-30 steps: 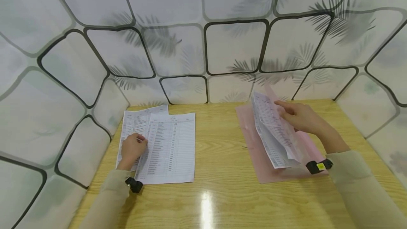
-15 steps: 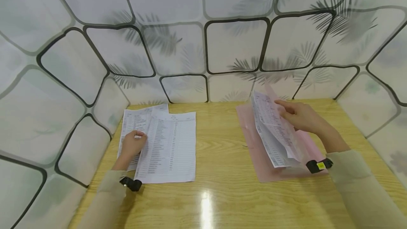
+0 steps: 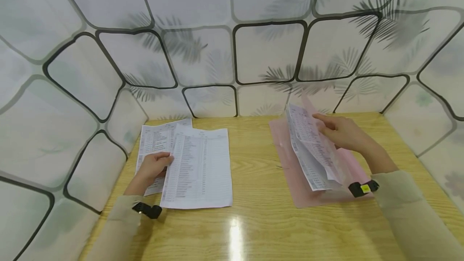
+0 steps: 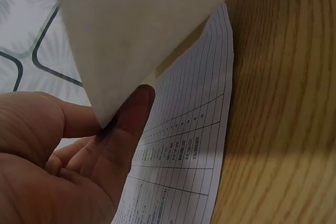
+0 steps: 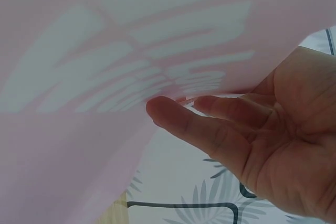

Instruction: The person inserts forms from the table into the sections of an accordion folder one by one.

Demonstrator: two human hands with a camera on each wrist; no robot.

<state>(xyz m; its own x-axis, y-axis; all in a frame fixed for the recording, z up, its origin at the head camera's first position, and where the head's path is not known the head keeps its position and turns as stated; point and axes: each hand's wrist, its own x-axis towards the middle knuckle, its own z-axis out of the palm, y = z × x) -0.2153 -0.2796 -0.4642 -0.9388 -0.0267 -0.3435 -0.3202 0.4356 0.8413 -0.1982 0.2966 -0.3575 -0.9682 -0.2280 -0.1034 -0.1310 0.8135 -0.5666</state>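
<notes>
On the left of the table, my left hand [image 3: 154, 167] pinches the left edge of a printed sheet of paper [image 3: 203, 168]. In the left wrist view, that sheet [image 4: 136, 35] is lifted between thumb and fingers, above another printed sheet [image 4: 184, 124]. The overlapped sheet [image 3: 156, 138] lies behind and to the left of the held one. On the right, my right hand [image 3: 342, 134] pinches the raised translucent cover of a pink folder [image 3: 303, 199]. Printed sheets [image 3: 308, 152] lean up inside it. The right wrist view shows the pink cover [image 5: 79, 150] at the fingertips.
A wooden table [image 3: 253, 180] carries everything, with bare wood between the sheets and the folder. Patterned wall covering [image 3: 203, 55] encloses the back and both sides. A small dark mark [image 3: 280, 167] shows at the folder's left edge.
My left hand has taken a pinch on the front sheet's edge and shifted the sheet slightly right, uncovering more of the sheet behind. The right hand and folder look unmoved.
</notes>
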